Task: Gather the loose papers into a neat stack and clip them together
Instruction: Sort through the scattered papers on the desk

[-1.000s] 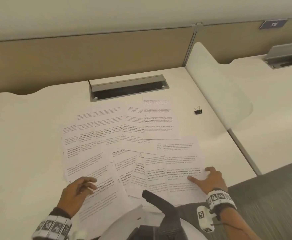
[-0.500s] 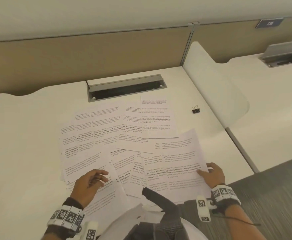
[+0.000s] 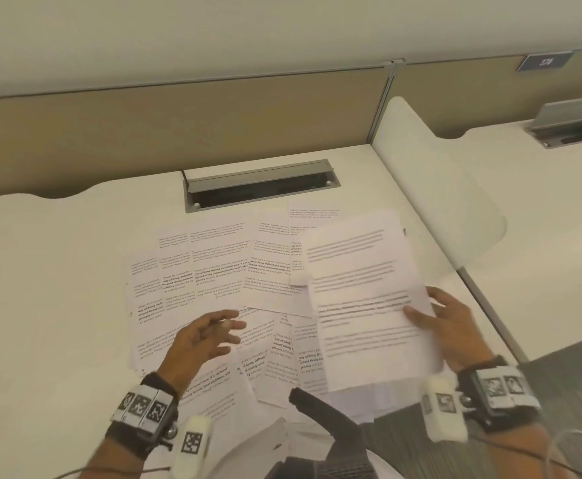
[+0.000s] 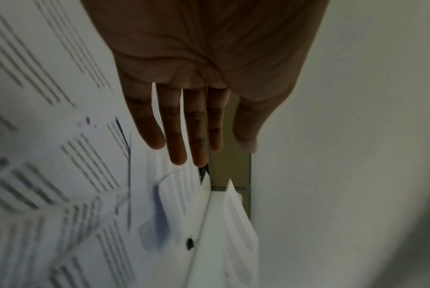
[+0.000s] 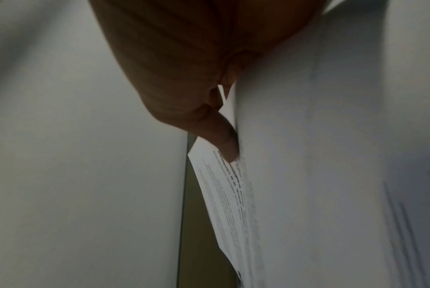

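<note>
One sheet (image 3: 362,295) (seemingly lifted), right-held.

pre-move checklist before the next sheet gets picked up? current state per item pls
1. Right hand grips the lifted sheet: ok, thumb on top at its right edge.
2. Left hand free for the next sheet: ok, fingers spread, holding nothing.
3. Loose papers gathered: not ok, spread overlapping across the desk.
4. Sheet count in the right hand: cannot tell; the right wrist view hints at more than one.
5. Binder clip located: cannot tell, only a dark sliver shows past the lifted sheet.
6. Edges squared: not ok, no stack yet.
</note>
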The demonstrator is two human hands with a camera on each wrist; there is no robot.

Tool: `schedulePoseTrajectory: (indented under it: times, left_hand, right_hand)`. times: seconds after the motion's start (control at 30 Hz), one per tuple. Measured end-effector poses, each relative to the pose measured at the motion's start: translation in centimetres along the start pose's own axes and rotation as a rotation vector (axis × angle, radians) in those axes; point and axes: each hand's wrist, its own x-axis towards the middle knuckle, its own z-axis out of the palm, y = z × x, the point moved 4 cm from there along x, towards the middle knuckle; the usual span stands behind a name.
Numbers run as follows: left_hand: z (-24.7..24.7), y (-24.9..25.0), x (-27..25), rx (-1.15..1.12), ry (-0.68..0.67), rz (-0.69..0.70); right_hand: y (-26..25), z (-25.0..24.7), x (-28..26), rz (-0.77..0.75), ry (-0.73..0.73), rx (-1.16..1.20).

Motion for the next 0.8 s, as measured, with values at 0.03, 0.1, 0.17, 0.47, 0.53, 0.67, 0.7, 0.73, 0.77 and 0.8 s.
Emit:
schedulePoseTrajectory:
  times: [0.03, 0.1, 0.17, 0.47, 0.53, 0.67, 0.7, 0.73, 0.77, 0.8]
  left_hand:
    - [0.5, 0.2, 0.5, -0.069, -0.026, -0.035]
    - [1.5, 0.3, 1.7, -0.181, -0.074, -0.1]
    - [2.1, -0.4, 3.1, -0.243, -0.092, -0.18]
    - [0.2, -4.3, 7.1, -0.371, 0.241, -0.284]
    - [-0.3, -5.2, 8.0, -0.337, 0.265, -0.312]
    - [-1.0, -7.0, 9.8, -0.276, 0.297, -0.386]
    - [-1.2, -7.5, 10.2, -0.258, 0.3, -0.401]
    - [-1.3, -8.0, 10.6, -0.25, 0.3, -0.412]
    - [-1.4, -8.4, 11.0, -0.25, 0.299, -0.421]
    - [-1.4, -8.7, 11.3, -0.258, 0.298, -0.428]
  right_hand:
    - [0.3, 2.0, 0.5, 0.0, -0.028, 0.004]
    - [1.4, 6.3, 1.4, -0.004, -0.083, -0.025]
    - [2.6, 10.3, 2.3, 0.001, -0.148, -0.058]
    - [4.5, 15.2, 10.3, 0.126, -0.18, -0.33]
    - [4.3, 12.9, 13.4, 0.09, 0.021, -0.586]
    - [5.0, 10.1, 18.0, 0.211, 0.192, -0.945]
    - [5.4, 10.1, 18.8, 0.241, 0.2, -0.982]
    - [5.5, 10.2, 19.3, 0.262, 0.21, -1.008]
    - [5.7, 10.3, 19.7, 0.274, 0.223, -1.027]
    - [5.9, 10.4, 20.1, 0.275, 0.239, -1.039]
